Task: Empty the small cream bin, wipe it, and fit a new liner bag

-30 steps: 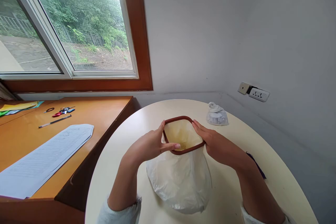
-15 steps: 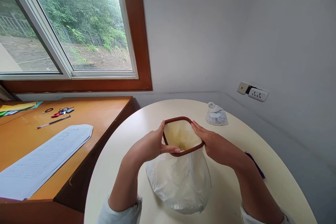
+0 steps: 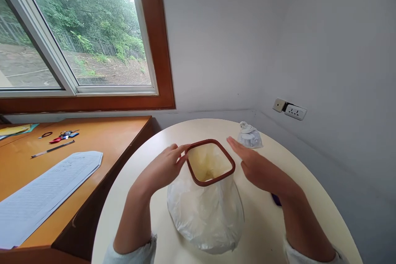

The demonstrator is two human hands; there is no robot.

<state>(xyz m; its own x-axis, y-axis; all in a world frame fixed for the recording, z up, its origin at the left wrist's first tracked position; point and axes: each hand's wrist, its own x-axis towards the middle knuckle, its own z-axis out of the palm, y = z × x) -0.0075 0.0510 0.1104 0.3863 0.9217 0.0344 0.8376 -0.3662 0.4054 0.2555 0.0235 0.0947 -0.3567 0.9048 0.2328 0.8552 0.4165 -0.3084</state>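
A small bin with a brown, rounded-square rim (image 3: 200, 184) stands on the round table. A whitish plastic bag (image 3: 207, 218) lines it, is held under the rim and hangs loosely down its outside. My left hand (image 3: 163, 169) is at the rim's left corner, fingertips at or very near its edge, thumb and fingers slightly apart. To the right of the rim, my right hand (image 3: 255, 165) hovers apart from it, fingers stretched out and holding nothing. The bin's walls are hidden by the bag.
Behind my right hand sits a knotted clear bag (image 3: 250, 137). A dark purple item (image 3: 276, 200) lies partly hidden by my right forearm. On the wooden desk (image 3: 123, 132) at left are papers (image 3: 58, 189), a pen (image 3: 52, 149) and keys (image 3: 64, 135). A wall socket (image 3: 295, 111) is at right.
My right hand has let go of the rim and moved off to the right. My left thumb has come off the front rim, and that hand has drawn back to the left corner.
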